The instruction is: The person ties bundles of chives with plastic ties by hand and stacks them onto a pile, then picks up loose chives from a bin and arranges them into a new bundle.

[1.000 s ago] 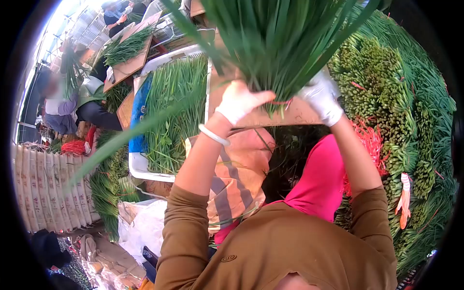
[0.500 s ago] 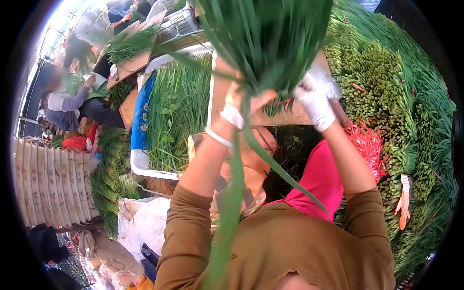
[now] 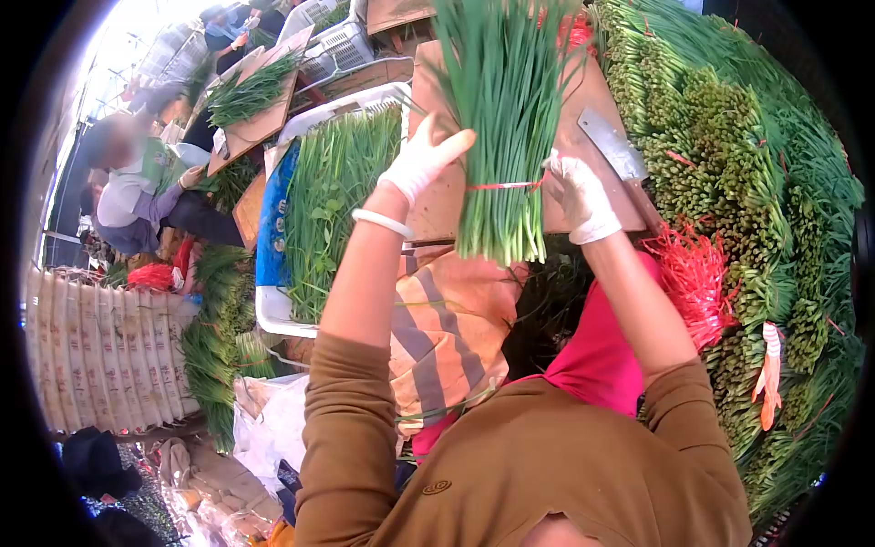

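A bundle of long green stalks [image 3: 509,118], tied with a red band, lies on the brown board [image 3: 583,137], its cut ends over the near edge. To its left is my left hand [image 3: 424,159], in a white glove with thumb and fingers apart, holding nothing. My right hand [image 3: 581,196], gloved too, is beside the bundle's right side, fingers slightly curled and apart. A wide-bladed knife [image 3: 612,146] rests on the right part of the board.
A white crate [image 3: 292,321] of loose green stalks stands left of the board. Stacked tied bundles [image 3: 702,137] fill the right side, with red ties [image 3: 691,287] near the board. A seated person [image 3: 132,196] works at the far left beside another board [image 3: 251,118].
The bundle, earlier held up in both my hands, has come down onto the board. Both hands have let go and moved apart, and the knife shows more fully.
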A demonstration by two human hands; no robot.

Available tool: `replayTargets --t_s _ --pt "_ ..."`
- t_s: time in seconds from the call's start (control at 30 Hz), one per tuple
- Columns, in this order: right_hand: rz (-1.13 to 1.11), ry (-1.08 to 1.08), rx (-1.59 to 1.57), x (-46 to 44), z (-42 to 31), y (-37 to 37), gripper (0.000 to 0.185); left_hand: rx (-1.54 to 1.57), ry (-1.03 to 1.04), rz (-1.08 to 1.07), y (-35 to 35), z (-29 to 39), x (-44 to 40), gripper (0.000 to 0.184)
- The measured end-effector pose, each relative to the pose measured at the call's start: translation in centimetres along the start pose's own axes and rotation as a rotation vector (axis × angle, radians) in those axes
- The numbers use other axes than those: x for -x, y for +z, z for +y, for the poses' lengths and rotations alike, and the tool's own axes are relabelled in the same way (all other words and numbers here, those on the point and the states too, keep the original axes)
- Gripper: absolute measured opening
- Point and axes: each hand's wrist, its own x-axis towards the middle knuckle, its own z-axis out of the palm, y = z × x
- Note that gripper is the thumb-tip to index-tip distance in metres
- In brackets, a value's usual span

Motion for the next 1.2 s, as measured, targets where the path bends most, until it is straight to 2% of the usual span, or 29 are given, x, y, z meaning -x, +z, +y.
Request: replayTargets --t_s 0.03,0.1,0.13,0.23,0.3,0.4,0.53,0.63,0.7,0.77,0.83,0.9,1.0,1.1,1.2 --pt "0.110 0.043 0.012 -0.1 1.3 -0.5 0.018 -0.093 -0.121 0.090 -0.2 -2.3 -0.3 0.090" --pt "0.337 0.130 0.030 -0.8 4.3 -1.9 0.011 -0.117 -0.107 0.088 -0.4 -7.5 -0.9 0.100" --pt "0.281 -0.050 0.006 -1.4 6.1 -3.1 0.009 -0.105 -0.103 0.120 0.4 -7.9 0.4 0.097" --pt "0.260 -0.145 0.056 -1.2 4.9 -2.2 0.008 0.002 0.036 0.211 4.4 -6.7 3.1 0.089" --pt "0.136 -0.208 0.094 -1.3 4.7 -1.7 0.010 0.128 0.075 0.195 6.8 -6.3 3.8 0.089" --pt "0.010 -0.198 0.090 -1.1 4.3 -0.5 0.014 -0.262 0.066 0.215 8.6 -4.8 5.4 0.098" --pt "-0.151 -0.157 0.250 -0.7 3.4 0.0 0.009 -0.474 0.061 0.242 9.8 -5.0 6.9 0.099" --pt "-0.295 -0.116 0.130 0.0 3.2 1.8 0.006 -0.745 0.102 0.199 10.3 -5.0 7.3 0.101" --pt "-0.321 -0.076 0.199 0.9 2.4 3.7 0.004 -0.702 0.138 0.164 8.7 -6.5 6.9 0.101" --pt "-0.331 -0.153 0.179 -0.2 3.4 3.6 0.006 -0.613 0.210 0.114 6.4 -6.8 7.4 0.097" --pt "-0.255 -0.125 0.146 -1.5 3.7 3.7 0.008 -0.374 0.311 0.264 4.4 -7.2 8.4 0.083" --pt "-0.141 -0.077 0.077 -1.9 3.8 3.8 0.008 -0.313 0.121 0.301 3.3 -7.7 10.5 0.064" --pt "-0.053 -0.028 0.057 -2.0 4.1 3.8 0.009 -0.767 0.093 0.162 4.3 -6.1 13.7 0.045" --pt "-0.050 -0.028 0.025 -2.7 4.9 3.3 0.010 -0.970 0.136 0.166 6.5 -7.2 14.0 0.046" --pt "-0.030 -0.009 -0.005 -2.6 4.8 3.2 0.011 -0.871 0.106 0.217 7.8 -9.0 13.5 0.031"
